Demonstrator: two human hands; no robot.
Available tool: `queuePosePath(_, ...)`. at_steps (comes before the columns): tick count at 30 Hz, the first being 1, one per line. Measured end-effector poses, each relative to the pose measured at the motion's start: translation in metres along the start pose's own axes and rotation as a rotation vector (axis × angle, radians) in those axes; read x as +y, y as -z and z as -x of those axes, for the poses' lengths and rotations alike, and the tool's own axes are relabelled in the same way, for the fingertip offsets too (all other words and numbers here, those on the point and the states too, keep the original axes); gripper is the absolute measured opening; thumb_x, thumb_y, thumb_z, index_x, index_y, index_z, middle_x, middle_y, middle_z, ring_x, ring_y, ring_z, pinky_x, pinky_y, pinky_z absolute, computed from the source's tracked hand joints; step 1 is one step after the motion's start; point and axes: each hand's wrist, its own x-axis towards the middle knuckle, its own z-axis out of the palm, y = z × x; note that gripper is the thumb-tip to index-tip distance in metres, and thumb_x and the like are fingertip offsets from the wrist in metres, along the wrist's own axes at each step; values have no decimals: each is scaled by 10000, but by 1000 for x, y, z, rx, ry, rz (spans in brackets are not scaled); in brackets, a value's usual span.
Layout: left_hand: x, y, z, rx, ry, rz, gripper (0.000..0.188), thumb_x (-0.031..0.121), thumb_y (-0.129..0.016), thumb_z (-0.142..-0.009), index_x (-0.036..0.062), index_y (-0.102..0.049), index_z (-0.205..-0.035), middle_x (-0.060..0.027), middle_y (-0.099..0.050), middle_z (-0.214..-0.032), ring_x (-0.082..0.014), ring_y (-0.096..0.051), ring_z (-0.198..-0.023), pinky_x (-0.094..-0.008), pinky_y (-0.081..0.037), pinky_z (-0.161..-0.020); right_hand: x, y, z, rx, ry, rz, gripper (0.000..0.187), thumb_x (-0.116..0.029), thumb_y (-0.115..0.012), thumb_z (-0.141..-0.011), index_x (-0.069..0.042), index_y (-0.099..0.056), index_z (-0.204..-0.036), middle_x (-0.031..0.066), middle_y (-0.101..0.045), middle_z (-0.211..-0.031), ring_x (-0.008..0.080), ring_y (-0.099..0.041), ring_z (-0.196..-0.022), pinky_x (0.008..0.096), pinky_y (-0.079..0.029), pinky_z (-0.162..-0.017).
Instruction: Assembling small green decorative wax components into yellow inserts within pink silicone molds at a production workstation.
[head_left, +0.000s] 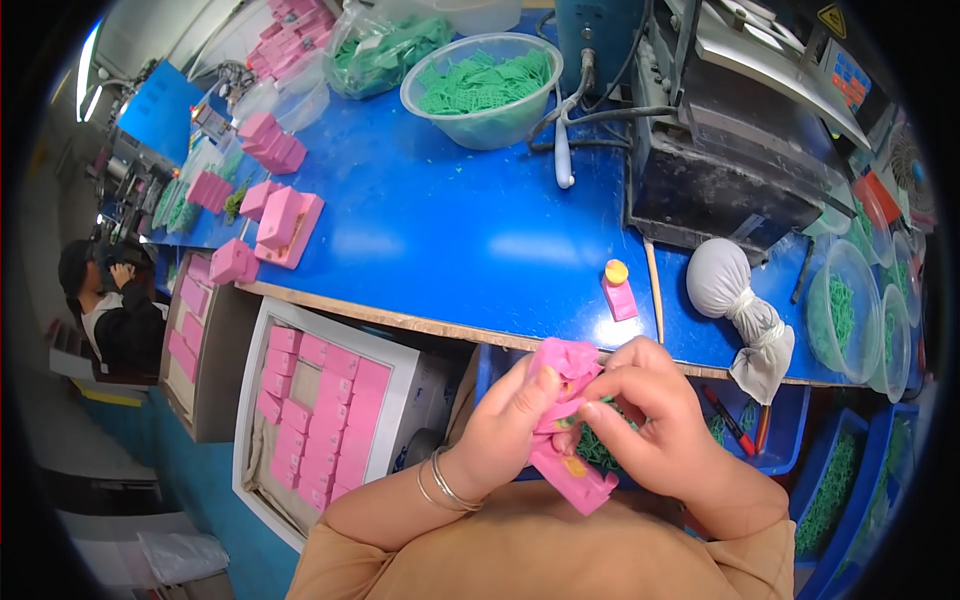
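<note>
In the head view we see the left hand (503, 425) and the right hand (648, 420) closed together on a pink mould (570, 470) at six o'clock, fingers curled tight around its crumpled upper end, just below the near edge of the blue table (450, 230). At twelve o'clock stands a clear bowl (482, 90) of green pieces, at nine o'clock lie pink blocks (285, 220), and a white tied bag (735, 295) rests at three o'clock.
</note>
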Motion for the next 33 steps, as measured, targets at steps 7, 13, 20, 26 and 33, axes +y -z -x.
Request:
queuePosePath(7, 6, -4, -3, -60, -14, -685, 585, 19, -686, -741, 38, -400, -1251, -67, -516, -1128, -132, -501, -1045, -296, -416, -897, -5, 4, -9, -64, 17, 1, 106, -41, -699, -722, -38, -625, -797, 70, -511, -778, 192, -499, -693, 287, -388, -580)
queuePosePath(13, -5, 4, -7, -48, -208, -702, 428, 174, -727, -760, 32, -486, -1085, -45, -547, -966, -104, -523, -855, -271, -454, -749, -13, -2, -7, 18, 382, 349, 195, -104, -734, -646, -57, -609, -787, 66, -521, -791, 232, -499, -662, 320, -383, -557)
queuePosePath(20, 0, 4, -2, -78, -134, -181, 515, 402, -469, -931, 15, -384, -1260, -54, -519, -1086, -108, -518, -948, -263, -456, -786, -8, 8, -11, 36, 245, 126, 278, -65, -697, -715, -30, -614, -978, 83, -576, -863, 256, -580, -767, 328, -480, -668)
queuePosePath(26, -3, 3, -1, -129, -104, -252, 504, 377, -426, -954, 16, -338, -1295, -62, -506, -1098, -92, -508, -927, -245, -458, -762, -3, 2, -8, -144, 325, 288, 258, -50, -677, -660, -43, -609, -909, 82, -577, -841, 250, -586, -723, 332, -476, -626)
queuePosePath(33, -2, 3, 0, -137, -112, -235, 504, 355, -410, -962, 14, -299, -1315, -52, -508, -1017, -78, -508, -763, -232, -456, -680, -1, -2, -2, -63, 279, 268, 224, -13, -658, -660, -43, -603, -875, 66, -574, -749, 249, -582, -673, 322, -476, -608)
